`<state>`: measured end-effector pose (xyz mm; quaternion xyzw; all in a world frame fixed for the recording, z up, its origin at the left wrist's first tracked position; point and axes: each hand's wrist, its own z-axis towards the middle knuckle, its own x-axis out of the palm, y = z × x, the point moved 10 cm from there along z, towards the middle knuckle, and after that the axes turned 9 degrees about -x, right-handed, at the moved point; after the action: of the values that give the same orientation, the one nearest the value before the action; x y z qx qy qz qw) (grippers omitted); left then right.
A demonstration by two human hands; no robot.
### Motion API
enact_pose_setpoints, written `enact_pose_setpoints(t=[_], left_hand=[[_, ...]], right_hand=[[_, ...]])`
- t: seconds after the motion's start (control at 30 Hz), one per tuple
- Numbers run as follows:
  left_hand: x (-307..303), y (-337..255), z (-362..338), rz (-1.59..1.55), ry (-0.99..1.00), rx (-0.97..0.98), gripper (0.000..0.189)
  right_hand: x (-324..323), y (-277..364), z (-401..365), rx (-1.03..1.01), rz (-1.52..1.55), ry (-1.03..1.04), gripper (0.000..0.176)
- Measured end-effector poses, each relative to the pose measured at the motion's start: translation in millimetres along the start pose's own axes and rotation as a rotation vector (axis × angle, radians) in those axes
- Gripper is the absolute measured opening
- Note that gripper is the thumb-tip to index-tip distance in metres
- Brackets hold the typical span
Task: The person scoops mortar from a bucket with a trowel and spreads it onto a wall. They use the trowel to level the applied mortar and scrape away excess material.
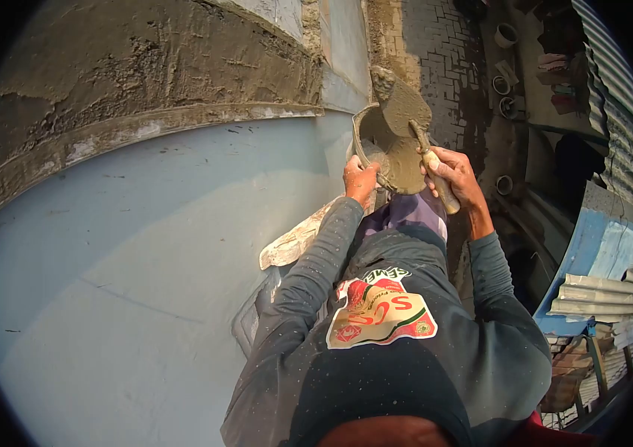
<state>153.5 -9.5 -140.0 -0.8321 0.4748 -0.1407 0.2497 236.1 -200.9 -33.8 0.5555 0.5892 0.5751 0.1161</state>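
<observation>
My left hand (361,181) grips the near rim of a mortar-smeared bucket (404,173), which is tilted so that its inside faces me. Wet grey mortar coats the inner wall. In my right hand (460,177) is a trowel, its wooden handle (442,181) wrapped by my fingers. The trowel blade (406,106) lies over the bucket's far side, with a lump of mortar (383,82) near its tip. The bucket's underside and some of my left fingers are hidden.
A wall with rough wet mortar (145,67) rises at upper left, above a smooth blue-grey surface (160,246). Far below on the right are brick paving (436,37) and several buckets (506,35). Corrugated sheets (603,298) stand at right. A pale, stained board-like piece (298,242) lies beside my left arm.
</observation>
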Motion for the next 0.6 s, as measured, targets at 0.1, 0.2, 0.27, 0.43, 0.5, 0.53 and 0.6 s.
enact_pose_setpoints(t=[0.1, 0.2, 0.27, 0.43, 0.5, 0.53, 0.6], left_hand=[[-9, 29, 10, 0.408, -0.177, 0.069, 0.014], [-4, 45, 2, 0.422, -0.067, -0.061, 0.019], [-14, 44, 6, 0.383, -0.053, -0.066, 0.020], [-19, 36, 2, 0.504, -0.064, 0.054, 0.025], [-20, 27, -8, 0.665, -0.038, -0.107, 0.030], [-20, 38, 10, 0.723, -0.075, 0.094, 0.031], [-16, 23, -2, 0.644, -0.086, 0.112, 0.032]], right_hand=[[10, 10, 13, -0.077, -0.117, -0.091, 0.043], [10, -14, 41, -0.077, -0.402, -0.267, 0.021], [15, -60, 86, -0.168, -0.678, -0.314, 0.023], [116, -26, 142, -0.224, -0.640, -0.231, 0.026], [102, 9, 141, -0.279, -0.645, -0.237, 0.028], [93, 29, 146, -0.458, -0.882, -0.221, 0.033], [69, 31, 166, -0.309, -1.076, -0.010, 0.038]])
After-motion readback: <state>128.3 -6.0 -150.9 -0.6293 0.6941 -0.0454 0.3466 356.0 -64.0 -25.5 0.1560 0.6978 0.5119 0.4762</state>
